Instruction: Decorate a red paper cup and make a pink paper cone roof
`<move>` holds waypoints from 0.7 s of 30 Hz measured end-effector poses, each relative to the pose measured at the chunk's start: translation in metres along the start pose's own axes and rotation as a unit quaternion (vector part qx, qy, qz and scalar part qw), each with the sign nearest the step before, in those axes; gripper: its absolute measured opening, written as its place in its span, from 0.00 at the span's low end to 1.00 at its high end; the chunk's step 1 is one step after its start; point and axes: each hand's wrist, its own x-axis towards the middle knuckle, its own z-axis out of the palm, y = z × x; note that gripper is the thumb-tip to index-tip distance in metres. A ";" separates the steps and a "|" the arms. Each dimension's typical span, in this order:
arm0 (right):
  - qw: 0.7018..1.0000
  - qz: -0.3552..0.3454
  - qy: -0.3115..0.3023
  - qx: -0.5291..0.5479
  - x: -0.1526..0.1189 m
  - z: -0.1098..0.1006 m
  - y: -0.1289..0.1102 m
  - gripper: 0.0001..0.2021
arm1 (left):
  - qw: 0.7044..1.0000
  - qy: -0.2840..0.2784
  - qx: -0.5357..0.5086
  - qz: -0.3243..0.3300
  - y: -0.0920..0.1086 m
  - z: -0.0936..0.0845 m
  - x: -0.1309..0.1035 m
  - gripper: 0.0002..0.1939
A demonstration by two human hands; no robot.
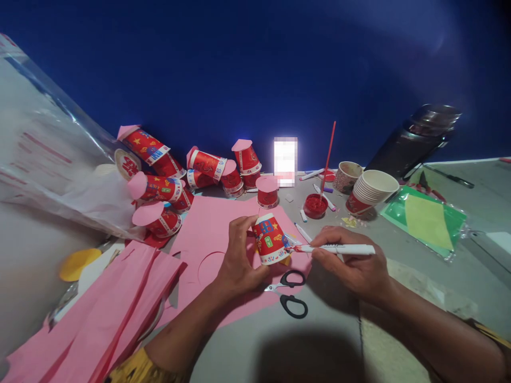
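While the L hand (241, 260) pinches a red cup (269, 239) btwn thumb below & bent fingers above, the R hand (353, 266) grips a white pen (359, 249), thumb & fingers pressed tog. on its barrel, red-smeared end at the cup's lower edge. The cup tilts wide end down, just R of the L fingers, over pink paper (215, 223). Scissors (273, 288) lie nr the L thumb, slightly below. Beyond the R fingers stand a red pot (315, 207) w/ stick (330, 154) & stacked cups (371, 191); pink-topped cups (209, 164) cluster past the L fingers.
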 end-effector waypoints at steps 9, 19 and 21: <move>1.000 -0.008 0.025 0.002 0.000 -0.002 0.000 0.03 | 1.000 0.003 -0.002 -0.011 -0.003 0.001 -0.001 0.43; 0.996 -0.082 0.019 -0.023 -0.003 0.002 0.000 0.04 | 0.999 0.004 0.037 0.026 0.000 0.000 -0.001 0.45; 0.995 -0.098 0.014 -0.024 -0.004 0.003 0.000 0.04 | 0.998 0.006 0.046 0.039 0.000 -0.001 -0.001 0.45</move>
